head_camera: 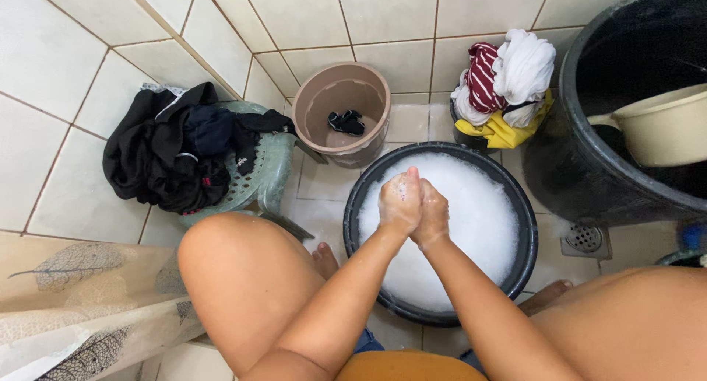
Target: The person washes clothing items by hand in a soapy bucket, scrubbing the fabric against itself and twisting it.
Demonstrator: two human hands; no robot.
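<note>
Head view, looking down: fingers of both hands are pressed together, left hand (pixel 399 201) and right hand (pixel 433 217) clasped palm to palm, suds on the knuckles. Can't tell if any cloth is pinched between them; nothing sticks out.

Hands hover just above the black basin (pixel 524 226) on the tiled floor, betw. the knees. Basin is full of white foam (pixel 479 219) to near the rim; whatever soaks under it is hidden.

Handling, by judgement: foam is weightless and slick, so wet hands will prob. slip on smooth things. Basin w/ water looks heavy; best taken at the rim w/ both hands, on opposite sides.

Counts, moving outward:
- 1 beige bucket (pixel 309 108) behind the basin, a small dark item (pixel 345 121) at its bottom.
- 1 green plastic chair (pixel 269 167) at left, w/ 1 heap of dark clothes (pixel 177 156) on it.
- 1 pile of wrung laundry (pixel 504 86) at back right: white, red-striped, yellow pieces, approx. 4.
- 1 big black drum (pixel 582 167) at right, 1 cream dipper (pixel 663 127) inside.
- 1 floor drain (pixel 584 239) beside the drum.
- 1 leaf-print curtain (pixel 74 307) at lower left.
</note>
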